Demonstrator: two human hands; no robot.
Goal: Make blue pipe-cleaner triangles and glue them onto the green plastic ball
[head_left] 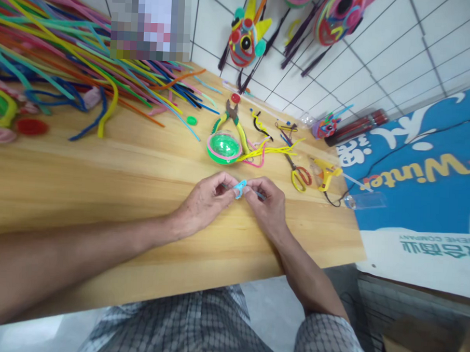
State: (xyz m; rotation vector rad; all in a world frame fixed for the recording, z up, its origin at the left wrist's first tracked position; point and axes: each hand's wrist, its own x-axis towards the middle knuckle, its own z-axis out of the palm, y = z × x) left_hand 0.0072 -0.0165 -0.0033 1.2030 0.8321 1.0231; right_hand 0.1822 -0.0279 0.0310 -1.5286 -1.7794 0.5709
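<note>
Both hands meet above the wooden table (113, 183), near its front edge. Between them is a small light-blue coiled piece (239, 188), pinched on its left side by my left hand (208, 198) and on its right by my right hand (267, 201). A thin blue strand shows at the fingers of my right hand. Just beyond the hands sits a clear and green bowl-like shell (224, 147) with a pink rim. Behind it lie pliers (242, 137) with green and yellow handles. Yellow fuzzy stems (275, 150) stretch to the right of the shell.
Many coloured fuzzy stems (69, 49) cover the back left. Scissors (299, 178) and a yellow glue gun (327, 173) with a cable lie at the right. Decorated balls with tassels (244, 44) hang on a white grid wall. A blue printed board (413, 204) stands beyond the right edge.
</note>
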